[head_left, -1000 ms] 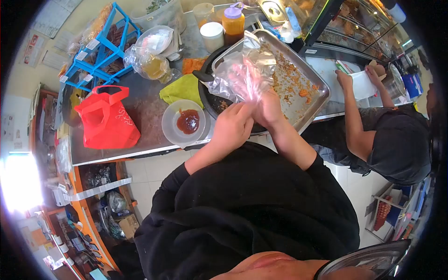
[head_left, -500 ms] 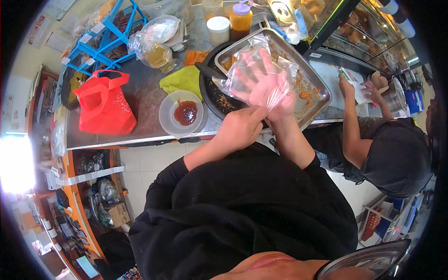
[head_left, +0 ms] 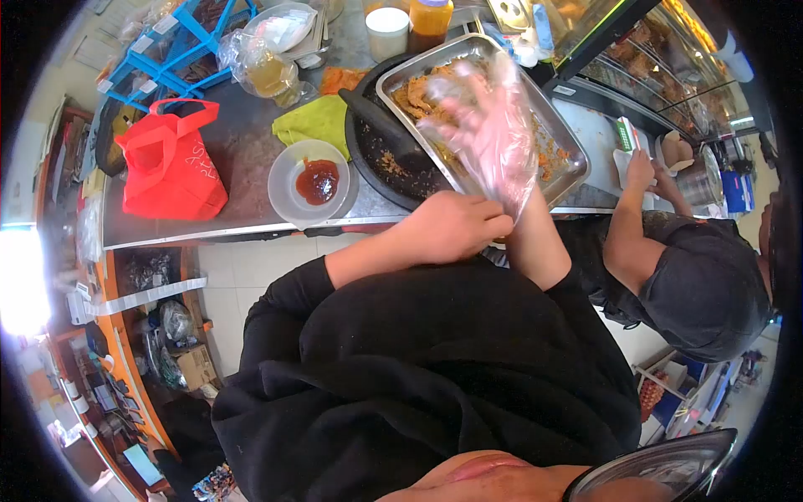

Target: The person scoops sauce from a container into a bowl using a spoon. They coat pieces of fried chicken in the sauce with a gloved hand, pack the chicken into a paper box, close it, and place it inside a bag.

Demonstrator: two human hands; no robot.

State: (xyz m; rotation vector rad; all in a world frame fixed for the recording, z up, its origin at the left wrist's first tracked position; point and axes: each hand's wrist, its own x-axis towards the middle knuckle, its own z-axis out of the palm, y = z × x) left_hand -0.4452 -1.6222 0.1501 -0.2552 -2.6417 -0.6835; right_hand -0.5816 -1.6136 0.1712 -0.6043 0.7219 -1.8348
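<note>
A clear plastic glove (head_left: 520,182) covers my right hand (head_left: 495,125), whose fingers are spread and slightly blurred. At the right wrist, my bare left hand (head_left: 462,226) is closed on the glove's cuff. Under the gloved hand lies a metal tray (head_left: 575,177) holding orange-brown fried food (head_left: 416,98) and crumbs. Just left of the tray is a dark stone mortar (head_left: 361,155) with a pestle (head_left: 381,124) in it and some crumbs. Farther left stands a plastic bowl (head_left: 284,184) of dark red sauce (head_left: 318,182).
A red bag (head_left: 171,171), a green cloth (head_left: 311,127) and blue baskets (head_left: 167,71) stand on the counter's left. Jars (head_left: 387,33) are at the back. To the right, a co-worker (head_left: 703,276) handles a small green-and-white packet near a glass display case (head_left: 661,67).
The glove has gone farther down over my right hand, its fingers now reaching the tips. My left hand has shifted right along the cuff. The co-worker's hands have moved.
</note>
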